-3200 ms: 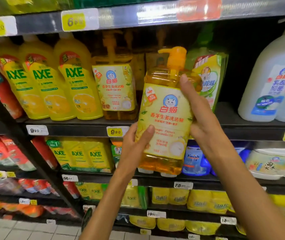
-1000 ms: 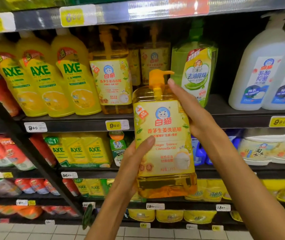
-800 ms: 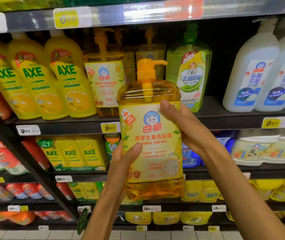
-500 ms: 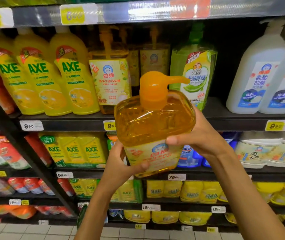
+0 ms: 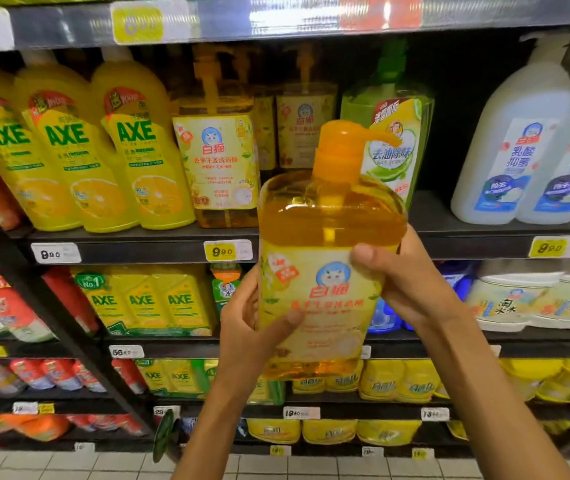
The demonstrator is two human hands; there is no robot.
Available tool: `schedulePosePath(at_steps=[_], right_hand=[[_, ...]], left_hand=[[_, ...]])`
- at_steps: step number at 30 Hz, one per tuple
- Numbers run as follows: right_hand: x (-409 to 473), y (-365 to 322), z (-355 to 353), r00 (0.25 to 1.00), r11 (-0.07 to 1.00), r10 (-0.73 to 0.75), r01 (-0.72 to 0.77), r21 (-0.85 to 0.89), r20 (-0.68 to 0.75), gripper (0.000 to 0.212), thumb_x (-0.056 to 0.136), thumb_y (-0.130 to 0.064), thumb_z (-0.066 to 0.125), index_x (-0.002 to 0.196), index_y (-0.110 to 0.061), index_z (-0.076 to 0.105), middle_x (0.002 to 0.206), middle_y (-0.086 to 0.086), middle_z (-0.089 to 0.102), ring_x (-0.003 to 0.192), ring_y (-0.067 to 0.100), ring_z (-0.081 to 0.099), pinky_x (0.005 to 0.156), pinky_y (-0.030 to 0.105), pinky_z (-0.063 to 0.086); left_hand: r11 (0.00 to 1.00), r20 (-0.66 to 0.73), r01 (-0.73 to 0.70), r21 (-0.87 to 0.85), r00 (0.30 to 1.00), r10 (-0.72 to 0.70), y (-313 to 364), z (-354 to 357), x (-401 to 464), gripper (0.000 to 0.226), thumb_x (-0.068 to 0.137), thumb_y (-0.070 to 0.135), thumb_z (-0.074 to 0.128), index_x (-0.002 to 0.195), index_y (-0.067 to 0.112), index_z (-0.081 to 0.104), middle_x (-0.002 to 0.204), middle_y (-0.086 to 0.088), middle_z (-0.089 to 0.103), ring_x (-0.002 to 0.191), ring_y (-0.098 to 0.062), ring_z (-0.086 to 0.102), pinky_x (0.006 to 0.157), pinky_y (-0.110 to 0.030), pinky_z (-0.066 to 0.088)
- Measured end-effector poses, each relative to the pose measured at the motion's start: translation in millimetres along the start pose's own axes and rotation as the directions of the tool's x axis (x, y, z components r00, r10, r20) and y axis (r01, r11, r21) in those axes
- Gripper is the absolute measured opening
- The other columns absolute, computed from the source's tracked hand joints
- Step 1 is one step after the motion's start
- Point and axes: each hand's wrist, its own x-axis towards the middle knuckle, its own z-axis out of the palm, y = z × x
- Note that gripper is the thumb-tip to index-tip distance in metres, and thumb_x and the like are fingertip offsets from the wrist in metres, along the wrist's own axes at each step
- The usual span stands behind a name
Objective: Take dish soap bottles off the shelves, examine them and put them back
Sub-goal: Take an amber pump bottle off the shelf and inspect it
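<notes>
Mid-examination: amber pump bottle (image 5: 325, 271) off the shelf (image 5: 138, 242), gripped by left hand (image 5: 252, 327) low and right hand (image 5: 404, 282) higher (label facing camera). Remaining: returning it to the gap beside its twin (image 5: 216, 168).

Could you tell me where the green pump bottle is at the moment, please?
In the head view, the green pump bottle stands on the upper shelf, right of centre, between the amber bottles and white jugs, behind the held bottle's pump.

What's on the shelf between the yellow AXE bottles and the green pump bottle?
In the head view, amber pump bottles with cat labels stand between the AXE bottles and the green pump bottle; one more is held in front.
</notes>
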Motion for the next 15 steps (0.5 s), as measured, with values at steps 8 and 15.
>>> schedulePosePath(at_steps=[8, 15], right_hand=[[22, 14, 4, 0.968, 0.992, 0.122, -0.111, 0.060, -0.218, 0.067, 0.078, -0.033, 0.066, 0.135, -0.003, 0.047, 0.118, 0.022, 0.066, 0.104, 0.036, 0.067, 0.088, 0.049, 0.055], [25, 15, 3, 0.955, 0.988, 0.111, -0.076, 0.135, -0.274, 0.059, 0.077, -0.027, 0.075, 0.127, -0.001, 0.054, 0.106, 0.017, 0.072, 0.096, 0.032, 0.071, 0.081, 0.044, 0.057]], left_hand=[[0.956, 0.059, 0.279, -0.089, 0.960, -0.275, 6, 12, -1, 0.051, 0.067, 0.064, 0.070, 0.110, 0.037, 0.065, 0.103, 0.004, 0.074, 0.093, -0.016, 0.071, 0.067, -0.027, 0.059], [0.936, 0.106, 0.352, -0.008, 0.931, -0.350, 1, 6, -9, 0.057, 0.065, 0.077, 0.049, 0.114, 0.049, 0.056, 0.108, 0.018, 0.070, 0.105, -0.008, 0.064, 0.081, -0.026, 0.051]])
